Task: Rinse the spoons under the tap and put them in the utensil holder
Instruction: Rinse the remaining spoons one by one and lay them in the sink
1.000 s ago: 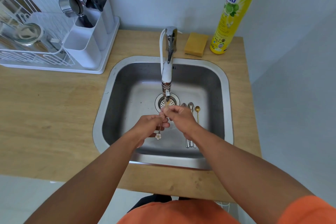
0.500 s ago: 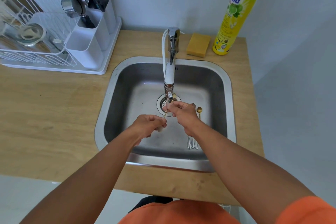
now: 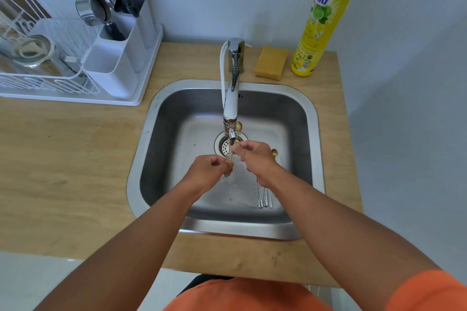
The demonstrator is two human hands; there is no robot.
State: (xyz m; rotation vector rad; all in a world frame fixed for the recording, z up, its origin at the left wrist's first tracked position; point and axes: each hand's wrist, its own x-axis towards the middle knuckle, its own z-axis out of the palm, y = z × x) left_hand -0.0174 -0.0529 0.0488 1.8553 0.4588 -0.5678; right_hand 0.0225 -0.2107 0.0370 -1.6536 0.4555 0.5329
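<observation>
Both hands meet under the tap's spout point(image 3: 231, 131) over the steel sink point(image 3: 156, 113). My left hand point(image 3: 209, 169) and my right hand point(image 3: 254, 156) pinch one thin gold spoon point(image 3: 231, 155) between them; its bowl pokes out beside the spout, and most of it is hidden by fingers. Water runs over it. Several more spoons point(image 3: 264, 197) lie on the sink floor right of the drain, partly under my right wrist. The white utensil holder point(image 3: 118, 58) stands at the back left, with forks and spoons in its rear compartments.
A white wire dish rack point(image 3: 38, 63) with a glass jar sits on a white tray left of the holder. A yellow sponge point(image 3: 271, 62) and a tall dish-soap bottle point(image 3: 321, 23) stand behind the sink, at the right. The wooden counter point(image 3: 63, 159) ends just right of the sink.
The hands have shifted slightly apart along the spoon. The flower charm that hung below my left hand is now out of sight. The spoon's bowl now shows beside the spout.
</observation>
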